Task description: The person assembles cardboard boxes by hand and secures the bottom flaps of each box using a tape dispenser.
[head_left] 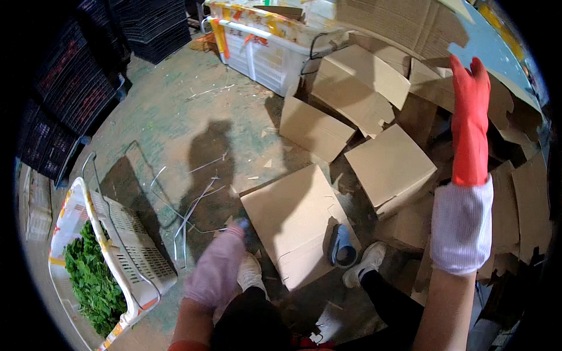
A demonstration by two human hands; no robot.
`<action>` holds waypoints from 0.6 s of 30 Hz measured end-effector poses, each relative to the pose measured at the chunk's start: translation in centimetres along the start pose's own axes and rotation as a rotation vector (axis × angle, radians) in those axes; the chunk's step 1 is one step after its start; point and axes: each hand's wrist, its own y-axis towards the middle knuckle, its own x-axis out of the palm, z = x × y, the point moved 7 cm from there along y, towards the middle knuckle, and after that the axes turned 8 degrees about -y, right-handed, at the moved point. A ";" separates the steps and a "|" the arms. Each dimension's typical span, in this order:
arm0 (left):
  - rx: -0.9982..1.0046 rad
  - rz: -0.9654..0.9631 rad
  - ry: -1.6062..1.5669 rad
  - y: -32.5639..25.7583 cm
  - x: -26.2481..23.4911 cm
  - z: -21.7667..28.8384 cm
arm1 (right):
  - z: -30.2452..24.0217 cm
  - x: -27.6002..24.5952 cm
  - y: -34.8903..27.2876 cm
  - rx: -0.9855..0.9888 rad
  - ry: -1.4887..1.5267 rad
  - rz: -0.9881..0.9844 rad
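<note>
A closed cardboard box (293, 213) lies on the floor between my feet. A blue-grey tape dispenser (339, 243) rests on its right side. My left hand (227, 245), in a pale pinkish covering, is beside the box's left edge; its fingers are smeared and mostly hidden. My right hand (470, 111), in a red rubber glove with a white knitted cuff (462, 228), is raised at the right over the cardboard pile. Its fingers are stretched out with nothing visible in them.
A second box (391, 167) and opened cartons (357, 85) crowd the right. White plastic baskets stand at the back (257, 55) and left (132, 234), the left one holding leafy greens (93, 281). Cut straps (187, 219) litter the floor. Dark crates (67, 82) are stacked far left.
</note>
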 end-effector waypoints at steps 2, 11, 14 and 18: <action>0.147 0.149 0.490 1.1 -0.3 -4.0 | -0.9 2.0 -4.7 -0.007 0.184 -0.075; -0.102 -0.013 0.646 0.0 3.9 -12.4 | 11.5 6.1 -50.5 0.268 -0.594 -1.435; -0.095 -0.055 0.570 -1.3 3.8 -10.7 | 14.0 6.1 -53.6 0.437 -0.590 -1.277; -0.054 0.038 0.584 -0.7 4.0 -10.8 | 15.6 5.9 -56.2 0.677 -0.419 -1.041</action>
